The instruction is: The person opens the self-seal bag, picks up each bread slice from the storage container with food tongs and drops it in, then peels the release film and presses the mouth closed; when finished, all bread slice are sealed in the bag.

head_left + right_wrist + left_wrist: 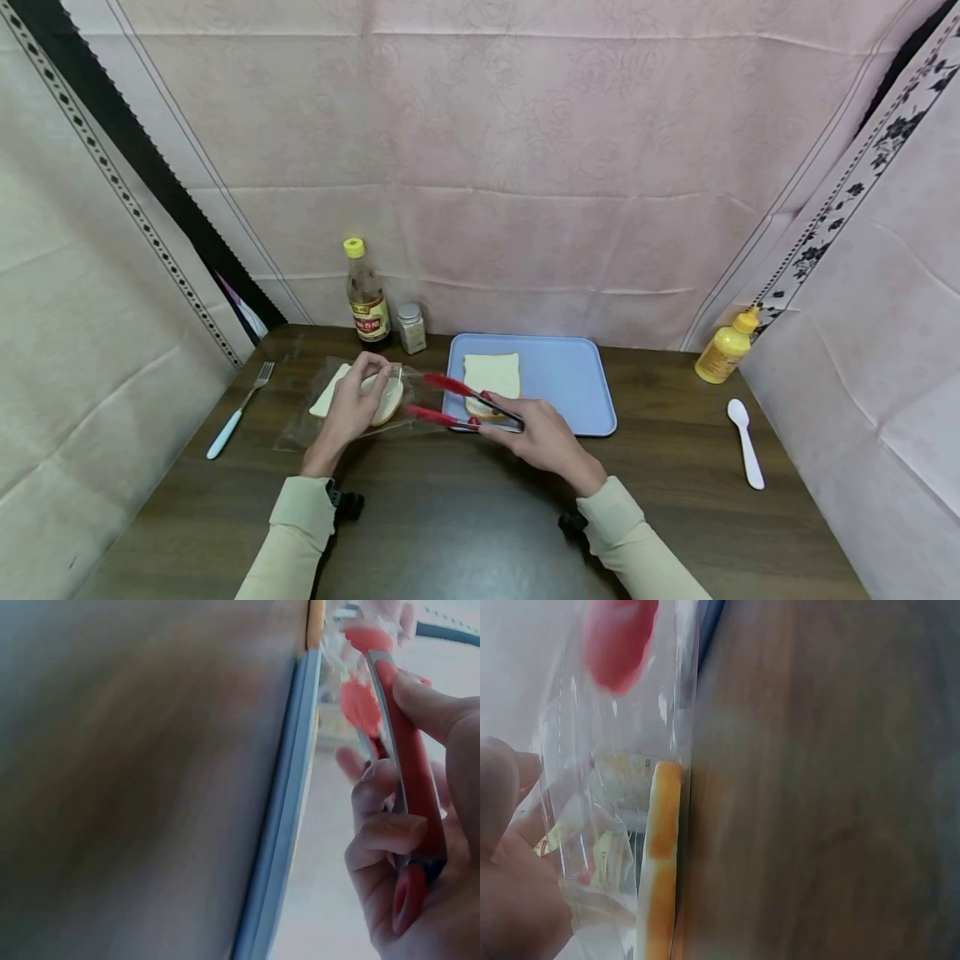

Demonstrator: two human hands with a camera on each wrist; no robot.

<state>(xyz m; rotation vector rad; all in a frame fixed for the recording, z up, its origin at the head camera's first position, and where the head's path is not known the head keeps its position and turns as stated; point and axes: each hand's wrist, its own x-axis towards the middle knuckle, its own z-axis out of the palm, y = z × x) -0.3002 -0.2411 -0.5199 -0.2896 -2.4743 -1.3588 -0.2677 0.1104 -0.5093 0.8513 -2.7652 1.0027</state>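
My left hand (356, 404) pinches the upper side of a clear plastic bag (296, 427) lying on the table, with bread slices (327, 393) inside. Through the film in the left wrist view, the browned crust of a slice (662, 825) shows. My right hand (542, 435) grips red-and-black tongs (447, 384), their arms spread apart and pointing left at the bag's mouth. Nothing shows between the red tips. A blue tray (566, 383) lies behind the tongs, bearing one bread slice (491, 375) on its left part.
A sauce bottle with a yellow cap (367, 304) and a small shaker jar (412, 328) stand behind the bag. A fork (240, 411) lies at left. On the right are a yellow pump bottle (726, 350) and a white spoon (746, 446). Cloth walls enclose the wooden table (420, 533).
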